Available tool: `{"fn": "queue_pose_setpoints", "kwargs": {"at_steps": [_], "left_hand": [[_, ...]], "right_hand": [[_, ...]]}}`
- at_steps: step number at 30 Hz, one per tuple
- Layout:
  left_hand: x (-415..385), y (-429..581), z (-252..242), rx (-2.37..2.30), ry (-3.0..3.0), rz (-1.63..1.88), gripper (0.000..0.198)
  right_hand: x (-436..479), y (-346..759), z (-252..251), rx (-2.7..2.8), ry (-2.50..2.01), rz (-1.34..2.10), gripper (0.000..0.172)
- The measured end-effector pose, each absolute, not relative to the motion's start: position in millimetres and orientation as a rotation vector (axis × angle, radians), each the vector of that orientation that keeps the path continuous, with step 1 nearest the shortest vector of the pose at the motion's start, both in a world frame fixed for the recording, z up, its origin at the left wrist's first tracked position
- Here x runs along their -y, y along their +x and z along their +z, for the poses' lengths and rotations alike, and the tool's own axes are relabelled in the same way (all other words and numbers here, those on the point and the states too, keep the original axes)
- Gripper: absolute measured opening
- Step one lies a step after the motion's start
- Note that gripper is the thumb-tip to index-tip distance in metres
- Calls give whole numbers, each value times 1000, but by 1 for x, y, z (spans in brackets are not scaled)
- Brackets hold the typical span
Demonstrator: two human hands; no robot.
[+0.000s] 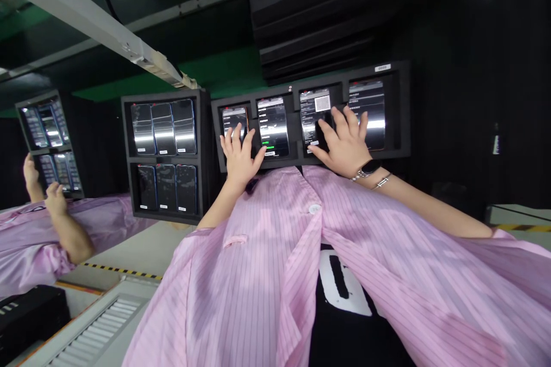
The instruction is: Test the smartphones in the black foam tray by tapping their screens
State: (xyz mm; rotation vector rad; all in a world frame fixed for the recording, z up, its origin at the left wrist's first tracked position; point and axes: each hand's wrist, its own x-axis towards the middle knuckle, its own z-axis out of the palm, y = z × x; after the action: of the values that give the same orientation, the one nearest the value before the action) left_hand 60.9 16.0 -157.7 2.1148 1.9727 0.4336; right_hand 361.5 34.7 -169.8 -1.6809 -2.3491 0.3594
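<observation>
A black foam tray [400, 152] in front of me holds several smartphones side by side, screens lit. My left hand [241, 155] has its fingers spread over the leftmost phone [232, 116], partly covering it. Beside it lies a phone [273, 123] showing a list with green text. My right hand [344, 140], with a watch and bracelet at the wrist, is spread between the phone with a square code [312, 109] and the rightmost phone [373, 103]. Its thumb and index finger reach over the code phone's screen; whether they touch is unclear. Neither hand grips anything.
To the left stands a black tray [166, 159] with two rows of dark phones. Black trays [310, 28] are stacked behind. A white metal beam [107, 28] slants overhead. At far left, a co-worker's hand [55, 198] is near another phone tray [41, 152].
</observation>
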Motion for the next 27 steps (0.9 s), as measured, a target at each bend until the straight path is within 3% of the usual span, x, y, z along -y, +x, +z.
{"fn": "queue_pose_setpoints", "kwargs": {"at_steps": [8, 14, 18, 27], "left_hand": [[-16, 61, -157, -1966, 2102, 445, 62], [-16, 61, -157, -1970, 2128, 434, 61], [-15, 62, -157, -1975, 2103, 428, 61], [-15, 63, -156, -1959, 2117, 460, 60]], "right_hand": [[-34, 360, -170, 2362, -1672, 380, 76], [-40, 350, -161, 2461, -1624, 417, 60], [-40, 349, -159, 2417, -1728, 392, 68], [-37, 355, -155, 2479, -1711, 420, 70]]}}
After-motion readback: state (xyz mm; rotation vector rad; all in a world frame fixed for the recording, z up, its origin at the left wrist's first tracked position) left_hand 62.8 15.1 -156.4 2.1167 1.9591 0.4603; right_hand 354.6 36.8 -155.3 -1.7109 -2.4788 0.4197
